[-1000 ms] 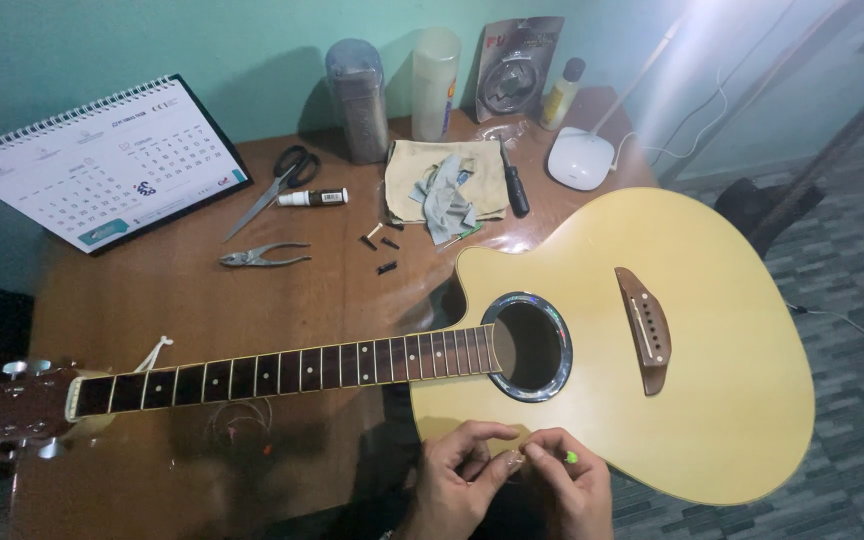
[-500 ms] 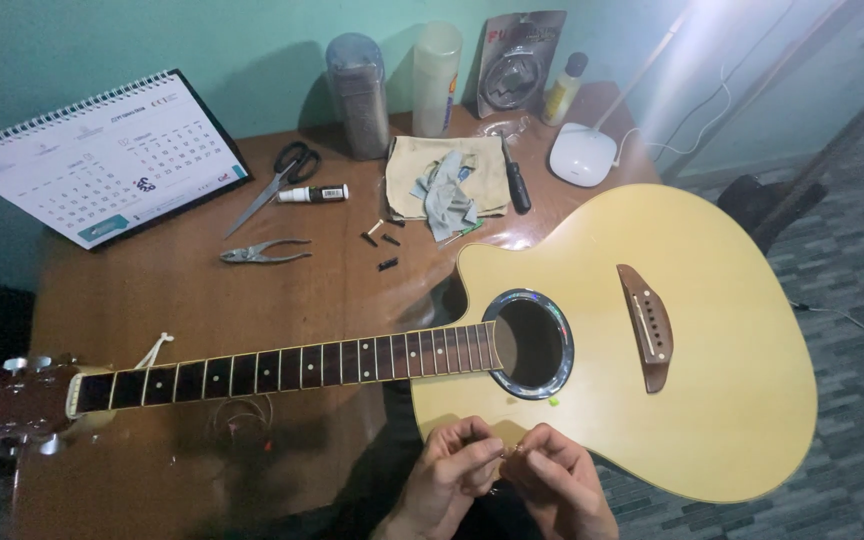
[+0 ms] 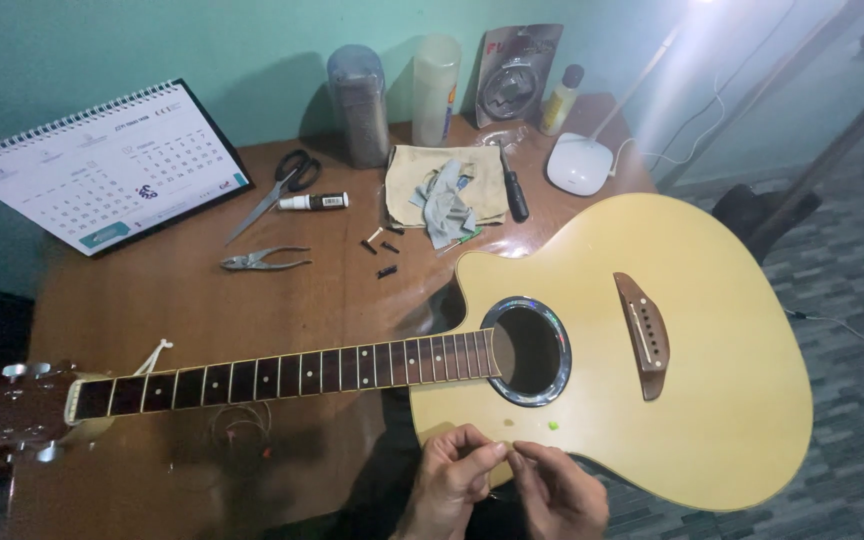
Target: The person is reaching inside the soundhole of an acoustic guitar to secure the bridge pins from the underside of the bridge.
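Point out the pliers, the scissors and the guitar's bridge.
pliers (image 3: 264, 261): head view, on the joint where the handles meet.
scissors (image 3: 297, 166): head view, on the black handles.
guitar's bridge (image 3: 646, 335): head view, on its brown wooden middle.

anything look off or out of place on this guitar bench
The pale yellow acoustic guitar has no strings over its dark fretboard. Small black pins lie scattered on the brown wooden table, and a tiny green speck sits on the body near the soundhole.

A pale acoustic guitar (image 3: 652, 400) lies flat across the wooden table (image 3: 202, 310), and at its lower edge the left hand (image 3: 449, 483) and right hand (image 3: 555, 490) meet — fingertips pinched together — beside a small green speck (image 3: 553, 425).
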